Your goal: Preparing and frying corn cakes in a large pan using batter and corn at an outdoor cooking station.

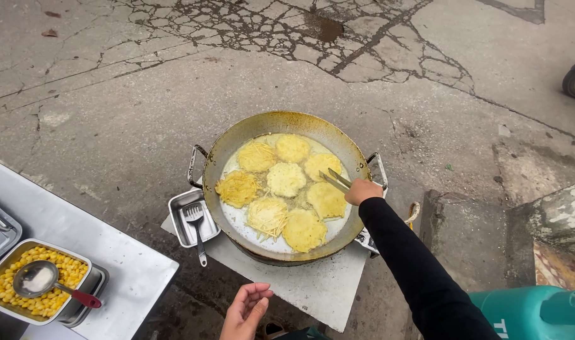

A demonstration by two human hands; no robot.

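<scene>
A wide metal frying pan [237,140] with two handles holds several round yellow fritters [286,179] in pale oil. My right hand [362,191], in a black sleeve, reaches over the pan's right rim and is shut on metal tongs [334,180], whose tips point at the fritters on the right side. My left hand [244,311] hangs open near the bottom edge, palm up, holding nothing, in front of the pan's stand.
A small steel tray [181,228] with a slotted spatula [196,228] sits left of the pan. On a steel table [126,271] at lower left, a tray of corn kernels [10,283] holds a red-handled ladle [38,279]. A teal gas cylinder [533,311] is at lower right. Cracked concrete surrounds everything.
</scene>
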